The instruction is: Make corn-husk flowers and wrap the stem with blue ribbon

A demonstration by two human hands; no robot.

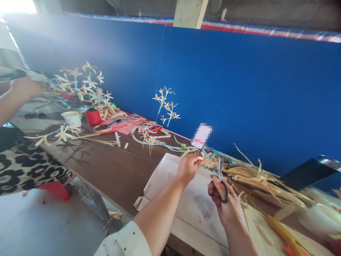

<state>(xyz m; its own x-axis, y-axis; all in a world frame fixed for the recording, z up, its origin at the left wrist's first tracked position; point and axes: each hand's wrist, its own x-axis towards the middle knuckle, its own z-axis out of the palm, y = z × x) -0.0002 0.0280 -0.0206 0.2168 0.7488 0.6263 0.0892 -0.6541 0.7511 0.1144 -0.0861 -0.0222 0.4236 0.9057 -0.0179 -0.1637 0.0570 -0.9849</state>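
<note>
- The left hand [188,168], just right of the frame's centre, is pinched shut, fingertips gripping a pale husk piece [205,160] that sticks out toward the right.
- The right hand [226,206], lower right of centre, is closed through the black loops of the scissors [220,177]. The blades point up toward the husk piece; whether they are parted I cannot tell.
- Both hands hover above a white box [170,170] lying on the brown counter [112,170], with a heap of dried husks [255,177] just to the right.
- Risk, as I judge it: the blade tips sit near the left fingertips, so a quick snip could nick a finger.
- The husk piece looks thin and brittle; a hard pinch or crooked cut could split it.
- Cut scraps could miss the box and land among the heap.
- In the upper left, a second person's hand [25,87] works well apart, beyond a red spool [93,116] and a white cup [71,118].
</note>
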